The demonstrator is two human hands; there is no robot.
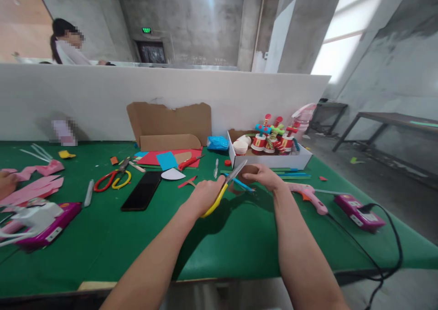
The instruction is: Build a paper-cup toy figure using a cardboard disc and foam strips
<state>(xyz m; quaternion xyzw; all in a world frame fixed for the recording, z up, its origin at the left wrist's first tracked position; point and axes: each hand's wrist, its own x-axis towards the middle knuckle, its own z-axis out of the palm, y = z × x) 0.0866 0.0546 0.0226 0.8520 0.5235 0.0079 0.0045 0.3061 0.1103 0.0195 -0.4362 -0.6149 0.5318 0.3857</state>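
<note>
My left hand [204,196] is closed round the yellow handles of a pair of scissors [226,187], whose blades point up and to the right. My right hand [263,175] pinches a small brown piece of cardboard [247,169] right at the blades. Both hands hover over the green table [239,241], just in front of a white box [270,159] filled with red paper-cup figures [272,139].
A black phone [142,190], red-and-yellow scissors [111,180], coloured paper [167,158] and a folded cardboard sheet [171,123] lie left of my hands. A pink glue gun [310,196] with a black cable lies to the right. Another person's hand [7,183] rests at the far left.
</note>
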